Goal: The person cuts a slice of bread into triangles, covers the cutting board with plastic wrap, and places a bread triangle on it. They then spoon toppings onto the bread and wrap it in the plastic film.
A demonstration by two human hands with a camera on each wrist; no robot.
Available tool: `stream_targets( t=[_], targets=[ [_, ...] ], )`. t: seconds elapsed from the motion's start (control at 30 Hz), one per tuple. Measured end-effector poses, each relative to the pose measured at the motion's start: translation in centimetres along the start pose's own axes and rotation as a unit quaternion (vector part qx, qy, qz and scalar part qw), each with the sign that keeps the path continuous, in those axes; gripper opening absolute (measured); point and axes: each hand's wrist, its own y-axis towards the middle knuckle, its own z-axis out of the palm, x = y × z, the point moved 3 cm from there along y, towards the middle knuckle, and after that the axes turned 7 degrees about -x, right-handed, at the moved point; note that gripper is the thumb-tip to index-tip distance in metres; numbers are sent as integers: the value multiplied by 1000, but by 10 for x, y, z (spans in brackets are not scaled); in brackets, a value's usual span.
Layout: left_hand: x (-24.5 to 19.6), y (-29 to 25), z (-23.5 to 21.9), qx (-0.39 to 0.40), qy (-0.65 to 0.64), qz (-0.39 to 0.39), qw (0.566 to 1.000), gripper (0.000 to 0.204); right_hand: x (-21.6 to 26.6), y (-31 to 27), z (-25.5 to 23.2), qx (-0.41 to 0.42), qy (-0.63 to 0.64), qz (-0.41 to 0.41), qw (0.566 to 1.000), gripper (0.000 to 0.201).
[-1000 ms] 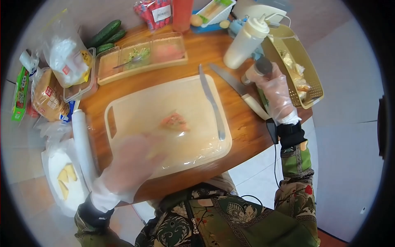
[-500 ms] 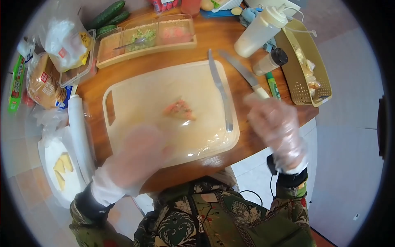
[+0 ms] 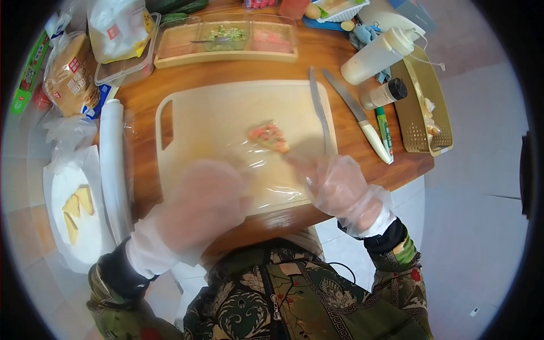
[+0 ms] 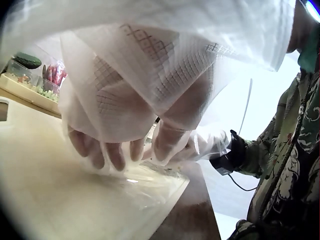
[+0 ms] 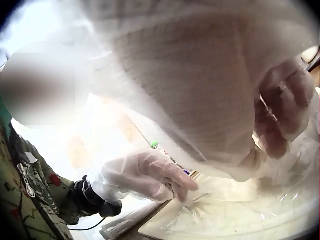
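A triangular food piece (image 3: 269, 136) with pink and green bits on top lies on clear plastic wrap (image 3: 277, 195) spread over the cutting board (image 3: 204, 99). My gloved left hand (image 3: 207, 190), blurred in the head view, is low at the board's near edge. In the right wrist view, the wrap gathers in creases at the left fingertips (image 5: 186, 196), which pinch it. My gloved right hand (image 3: 334, 181) hovers over the board's near right part, fingers loosely bent beside the wrap. A table knife (image 3: 320, 110) lies along the board's right side.
Right of the board are a white-handled knife (image 3: 371, 139), a seasoning shaker (image 3: 382, 95), a squeeze bottle (image 3: 377, 56) and a basket (image 3: 408, 122). Behind stands a compartment tray (image 3: 226, 56). A wrap roll (image 3: 113, 170) and pale triangles (image 3: 73, 209) on white paper are left.
My right hand has let go of the shaker, which now stands beside the basket, and has come left over the board. My left hand stays near the board's front edge. The head view has shifted.
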Motion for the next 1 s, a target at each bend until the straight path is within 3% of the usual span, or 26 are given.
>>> stream_targets(
  t=[0.07,0.17,0.3,0.37,0.4,0.47,0.6,0.67,0.77,0.9,1.0],
  targets=[
    [-1,0,0,6,4,-5,1000,37,-4,-2,-1,-26,39,27,999,34],
    [1,-2,1,9,-2,-6,1000,37,-8,-7,-11,-1,3,81,997,28],
    [-2,-1,-1,0,15,11,1000,38,-6,-2,-13,-55,-8,63,996,19],
    [-4,0,-3,-4,19,15,1000,38,-2,-6,-4,-75,116,57,989,12],
    [-5,0,-3,-3,21,13,1000,38,1,-4,-3,-76,116,57,989,12],
    [-5,0,-3,-2,23,11,1000,39,8,1,-2,-9,-40,35,999,14],
    [-4,-2,0,2,24,4,1000,38,2,-3,0,59,-29,81,995,28],
    [-4,-3,0,8,22,1,1000,38,-5,-8,0,3,11,78,997,25],
    [-3,-5,-1,12,8,-9,1000,38,-10,-7,-4,-39,-29,74,996,24],
    [-1,-4,0,33,-8,-23,999,39,-8,-2,-7,-43,-50,110,992,22],
    [0,-4,1,44,-13,-27,999,39,-12,3,5,-109,19,99,989,19]
  ],
)
